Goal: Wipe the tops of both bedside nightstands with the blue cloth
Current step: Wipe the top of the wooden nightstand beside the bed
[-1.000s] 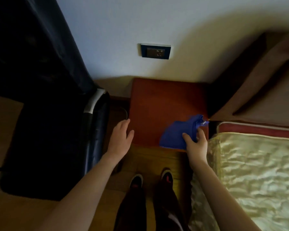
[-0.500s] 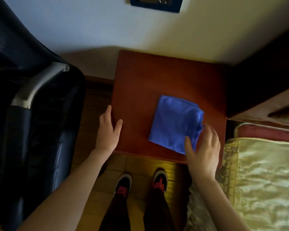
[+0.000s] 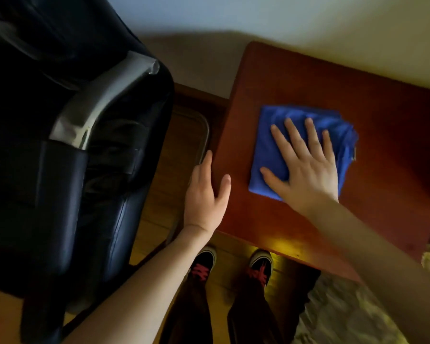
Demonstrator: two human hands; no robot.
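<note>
A reddish-brown wooden nightstand [image 3: 387,135] stands against the wall, seen from above. A folded blue cloth [image 3: 271,135] lies flat on the left half of its top. My right hand [image 3: 305,165] presses palm-down on the cloth with fingers spread and pointing toward the wall. At the nightstand's left front corner rests my left hand [image 3: 205,194], thumb on the top, fingers along the side edge.
A black leather armchair [image 3: 67,157] with a chrome armrest stands close on the left. A gold quilted bedspread [image 3: 345,314] fills the lower right. My shoes [image 3: 233,264] stand on the wooden floor below the nightstand's front edge. The pale wall runs behind.
My right hand moved from the cloth's near corner onto its middle and flattened. The cloth now lies further left on the top. My left hand stays at the left edge.
</note>
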